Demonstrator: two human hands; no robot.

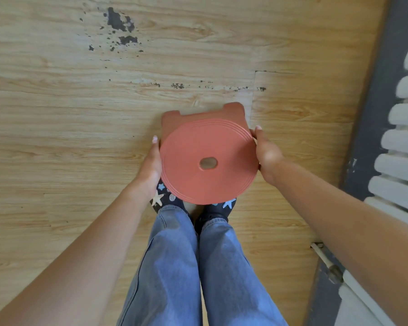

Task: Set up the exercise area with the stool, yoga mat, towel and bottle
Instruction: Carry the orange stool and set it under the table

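A terracotta plastic stool (198,156) with a round ribbed seat and an oval hole in its middle is seen from above, tilted, just ahead of my feet. My left hand (151,165) grips the seat's left rim. My right hand (266,154) grips the right rim. Two of the stool's legs show beyond the seat; I cannot tell whether they touch the wooden floor (80,114). No yoga mat, towel or bottle is in view.
Worn patches with dark chips mark the floor (120,22) at the far left. A white radiator (400,137) runs along the dark grey wall base (372,114) on the right, with a pipe (325,260) near the floor. My legs in jeans (198,267) stand below the stool.
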